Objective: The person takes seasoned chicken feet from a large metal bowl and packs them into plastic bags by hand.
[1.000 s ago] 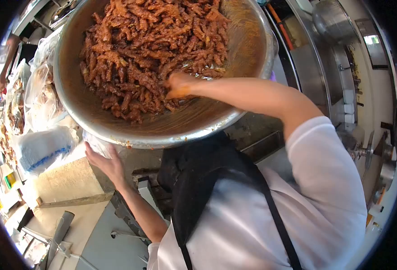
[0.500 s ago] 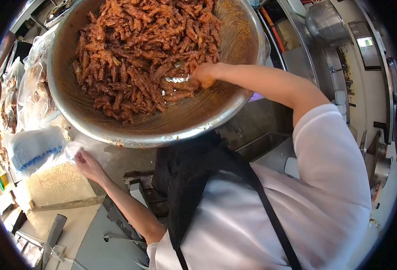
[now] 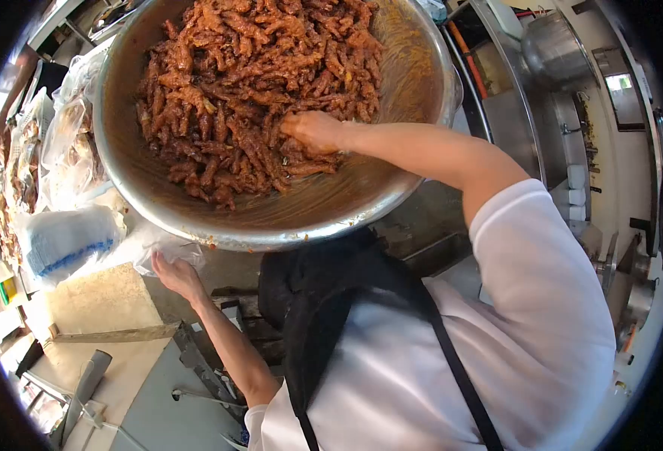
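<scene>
One big, round, silver metal bowl (image 3: 414,64) sat in front of the person. Its rim was smooth and shiny, and its inside was streaked with brown sauce. In it lay a heap of bumpy, red-brown chicken feet (image 3: 226,90), wet and sticky with sauce. They were long and thin with knobbly toes, and there were too many to count. The heap lay mostly to the left and middle of the bowl, and the right wall was bare but for smears.

There were two bare hands. The right hand (image 3: 313,133) was down in the chicken feet, with its fingers bent and the knuckles up. The fingertips were hidden, so I could not tell if they had hold of any. The left hand (image 3: 177,276) was below the bowl's rim, fingers partly bent, touching one thin, crinkly, see-through plastic bag (image 3: 147,240). I could not tell if it was gripping it.

Next to that bag was one plump, pale pack of folded plastic (image 3: 68,240) with blue marks. Near it was one flat, tan board (image 3: 106,301) with a rough top. The person wore one soft black cloth apron (image 3: 320,297) over one white short-sleeved shirt (image 3: 422,368). One round, dull silver pot (image 3: 561,52) stood far to the right.
</scene>
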Available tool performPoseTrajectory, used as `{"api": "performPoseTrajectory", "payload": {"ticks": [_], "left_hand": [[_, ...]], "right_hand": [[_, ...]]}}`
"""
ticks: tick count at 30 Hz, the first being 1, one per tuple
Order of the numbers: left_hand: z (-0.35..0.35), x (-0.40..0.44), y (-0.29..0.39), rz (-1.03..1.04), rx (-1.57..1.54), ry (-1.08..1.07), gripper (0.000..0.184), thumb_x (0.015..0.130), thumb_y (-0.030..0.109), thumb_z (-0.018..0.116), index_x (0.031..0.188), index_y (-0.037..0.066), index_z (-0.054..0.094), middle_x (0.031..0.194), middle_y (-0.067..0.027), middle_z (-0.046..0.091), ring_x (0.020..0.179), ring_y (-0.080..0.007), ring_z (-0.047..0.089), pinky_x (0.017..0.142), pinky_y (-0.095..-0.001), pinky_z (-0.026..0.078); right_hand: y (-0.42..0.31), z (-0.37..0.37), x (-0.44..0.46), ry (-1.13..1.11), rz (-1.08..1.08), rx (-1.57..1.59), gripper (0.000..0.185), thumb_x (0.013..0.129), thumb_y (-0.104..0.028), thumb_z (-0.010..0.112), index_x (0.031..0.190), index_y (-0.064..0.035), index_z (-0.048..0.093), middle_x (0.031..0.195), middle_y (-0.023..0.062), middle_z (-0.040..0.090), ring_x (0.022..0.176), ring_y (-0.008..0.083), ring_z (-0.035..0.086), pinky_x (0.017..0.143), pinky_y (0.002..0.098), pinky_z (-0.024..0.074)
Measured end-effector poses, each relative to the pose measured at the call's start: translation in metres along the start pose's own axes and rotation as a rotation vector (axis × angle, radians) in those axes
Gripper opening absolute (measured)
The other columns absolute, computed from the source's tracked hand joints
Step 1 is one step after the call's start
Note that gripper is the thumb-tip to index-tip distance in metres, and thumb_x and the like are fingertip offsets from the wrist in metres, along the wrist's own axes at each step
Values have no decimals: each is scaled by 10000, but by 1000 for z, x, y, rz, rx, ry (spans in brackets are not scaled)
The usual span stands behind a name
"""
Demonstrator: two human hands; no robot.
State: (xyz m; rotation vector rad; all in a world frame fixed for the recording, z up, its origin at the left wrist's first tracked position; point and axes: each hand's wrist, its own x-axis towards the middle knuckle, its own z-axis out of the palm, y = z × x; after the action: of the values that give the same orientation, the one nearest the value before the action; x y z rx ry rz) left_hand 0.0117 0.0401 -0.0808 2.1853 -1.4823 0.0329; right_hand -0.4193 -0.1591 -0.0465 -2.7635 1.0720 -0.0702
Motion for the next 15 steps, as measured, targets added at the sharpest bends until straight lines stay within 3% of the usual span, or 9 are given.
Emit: {"api": "performPoseTrajectory", "payload": {"ticks": [3,5,7,10,13,14,15], "left_hand": [[-39,38,35,-351,-194,-77,384,899,190,521,1172,-80,540,1138,-264,551,949,-336,590,796,-388,492],[-76,57,68,-567,-318,11,398,909,201,509,1187,-83,528,1033,-234,606,764,-320,633,658,-390,529],[-66,54,-10,-337,-443,428,435,913,257,540,1193,-75,521,926,-191,635,725,-296,626,650,-393,519],[-141,59,70,-581,-457,609,442,910,278,555,1189,-63,517,954,-217,640,853,-305,633,739,-395,499],[-108,26,43,-232,-4,128,403,893,252,566,1162,-46,532,1006,-246,629,938,-339,622,779,-420,483],[-103,17,39,-200,9,67,398,887,245,569,1164,-39,533,1014,-250,624,936,-354,617,773,-430,480],[-100,11,48,-163,21,3,393,882,237,572,1167,-32,534,1022,-255,619,934,-369,612,767,-440,476]], "right_hand": [[-3,-41,10,-535,89,-45,608,776,-17,591,1347,-30,382,1147,207,556,901,309,638,680,350,553],[2,-44,-4,-507,82,-111,646,780,-42,593,1372,-39,336,1084,188,577,925,309,628,699,374,545],[-2,-50,-16,-599,147,-165,645,786,-85,605,1371,-41,336,1098,188,579,949,330,616,730,412,534],[14,-49,-53,-846,209,-51,524,813,-142,584,1288,-64,379,1095,221,578,903,380,610,745,465,504],[23,-92,-58,-1010,280,-141,636,816,-277,617,1375,-106,366,1170,182,582,1057,333,576,860,433,479],[33,-75,-59,-1003,304,-137,509,814,-301,619,1271,-102,515,1159,161,598,1079,300,571,880,418,466],[17,-79,-57,-1002,256,-106,478,804,-292,627,1229,-89,545,1152,156,603,1074,298,574,871,415,469]]}}
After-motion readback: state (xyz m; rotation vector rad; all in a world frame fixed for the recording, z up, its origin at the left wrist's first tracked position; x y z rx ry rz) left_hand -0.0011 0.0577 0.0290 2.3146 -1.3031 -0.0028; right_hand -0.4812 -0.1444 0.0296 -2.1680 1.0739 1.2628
